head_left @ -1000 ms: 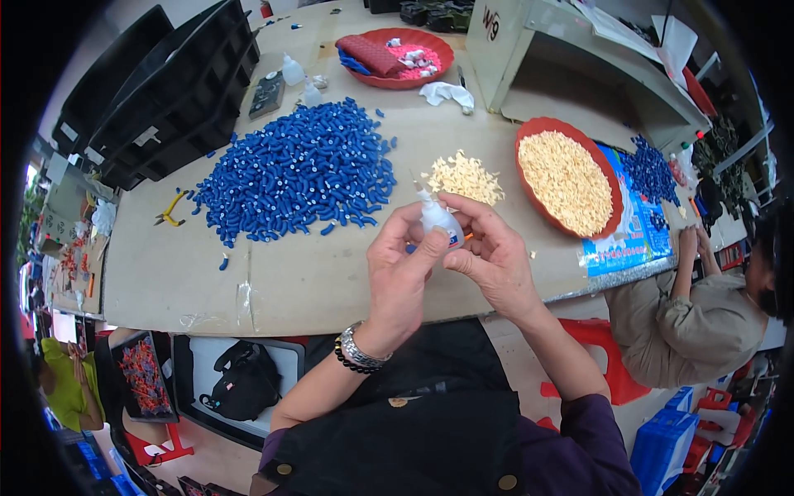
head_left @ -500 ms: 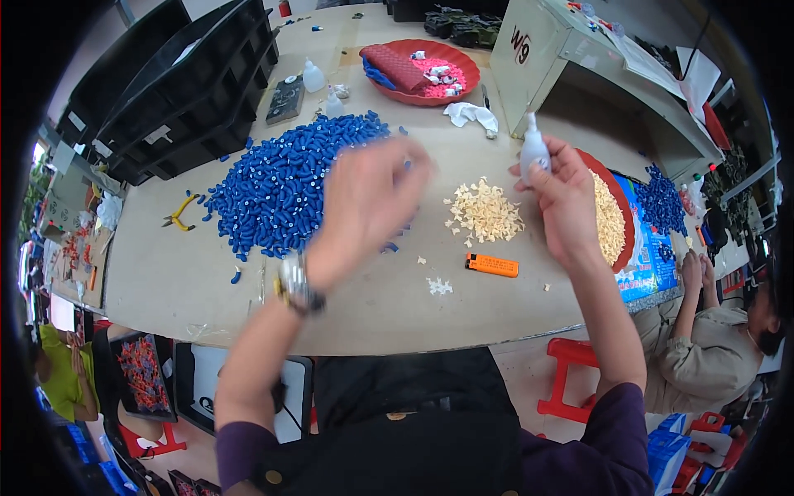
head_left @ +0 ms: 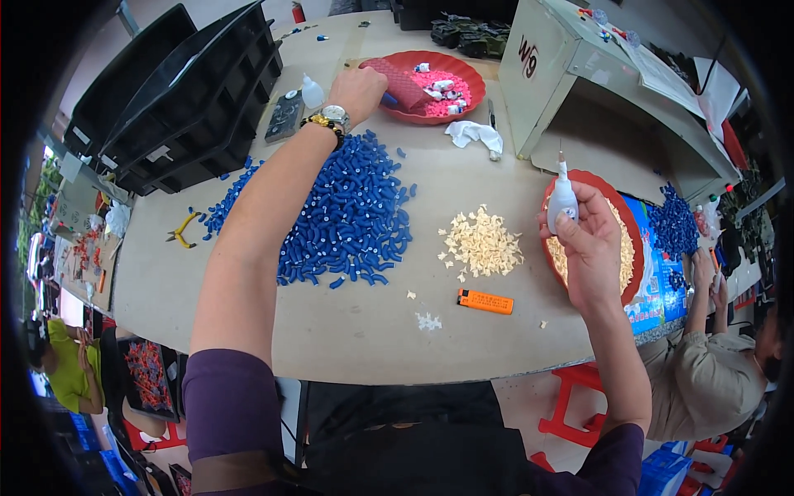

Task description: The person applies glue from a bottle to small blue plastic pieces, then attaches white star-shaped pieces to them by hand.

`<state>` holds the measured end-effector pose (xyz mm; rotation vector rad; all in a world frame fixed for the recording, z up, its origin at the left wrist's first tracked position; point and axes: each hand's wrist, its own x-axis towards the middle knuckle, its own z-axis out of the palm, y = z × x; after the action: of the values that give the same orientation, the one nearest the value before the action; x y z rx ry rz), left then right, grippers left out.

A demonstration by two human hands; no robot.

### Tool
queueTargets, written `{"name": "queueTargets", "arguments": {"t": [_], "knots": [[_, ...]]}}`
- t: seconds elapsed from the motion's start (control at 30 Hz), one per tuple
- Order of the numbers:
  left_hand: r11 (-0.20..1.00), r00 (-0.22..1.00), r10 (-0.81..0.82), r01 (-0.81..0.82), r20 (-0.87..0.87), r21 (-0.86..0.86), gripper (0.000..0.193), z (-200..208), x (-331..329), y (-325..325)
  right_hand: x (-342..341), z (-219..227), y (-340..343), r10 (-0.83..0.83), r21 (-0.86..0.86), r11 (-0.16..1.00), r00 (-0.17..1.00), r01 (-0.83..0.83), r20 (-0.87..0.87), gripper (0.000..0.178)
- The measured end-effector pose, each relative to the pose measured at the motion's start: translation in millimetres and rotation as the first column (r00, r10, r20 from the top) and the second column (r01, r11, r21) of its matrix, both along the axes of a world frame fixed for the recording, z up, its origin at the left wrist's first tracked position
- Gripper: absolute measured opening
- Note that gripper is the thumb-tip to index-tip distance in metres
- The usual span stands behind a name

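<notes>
My right hand (head_left: 594,240) is closed around a small white squeeze bottle (head_left: 563,202), held upright with its thin needle tip pointing up, in front of a red bowl (head_left: 638,240) of cream-coloured pieces. My left arm stretches across a heap of small blue curved parts (head_left: 347,223). My left hand (head_left: 360,93) is at the left rim of a far red scalloped bowl (head_left: 473,74), beside a second white bottle (head_left: 312,93). Its fingers are hidden, so what it touches cannot be seen. A small pile of cream pieces (head_left: 481,241) lies between my arms.
Black crates (head_left: 190,91) stand at the left, near yellow-handled cutters (head_left: 184,230). An orange lighter (head_left: 485,302) lies near the cream pile. A crumpled white tissue (head_left: 474,136) is by the far bowl. A grey-green cabinet (head_left: 538,91) stands right; a co-worker (head_left: 711,380) sits there.
My left hand has swung forward from over the blue heap to the far red bowl. My right hand still holds the bottle, now a little lower and to the right in view.
</notes>
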<state>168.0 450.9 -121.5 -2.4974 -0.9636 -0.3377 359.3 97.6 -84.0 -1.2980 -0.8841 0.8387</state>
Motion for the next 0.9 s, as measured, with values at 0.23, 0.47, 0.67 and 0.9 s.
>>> {"name": "queueTargets", "arguments": {"t": [0.23,0.47,0.67,0.9], "knots": [[0.97,0.946,-0.13,0.059,0.298,0.234,0.017,63.3,-2.0,-22.8,20.9,-5.9,0.3,-0.063,0.013,0.998,0.998,0.063,0.029,0.034],[0.956,0.856,-0.293,0.248,0.427,0.16,0.015,29.9,62.6,-112.5,43.7,-6.3,18.7,-0.078,0.053,0.996,0.983,0.07,0.164,0.031],[0.939,0.963,-0.19,0.235,0.188,-0.252,0.019,-49.5,85.5,-146.4,66.3,-31.3,59.2,-0.194,0.115,0.981,0.862,0.159,0.469,0.026],[0.798,0.912,-0.186,0.358,0.367,-0.485,0.038,3.4,19.7,-192.2,66.2,-36.8,90.4,-0.151,0.085,0.987,0.603,0.136,0.784,0.025]]}}
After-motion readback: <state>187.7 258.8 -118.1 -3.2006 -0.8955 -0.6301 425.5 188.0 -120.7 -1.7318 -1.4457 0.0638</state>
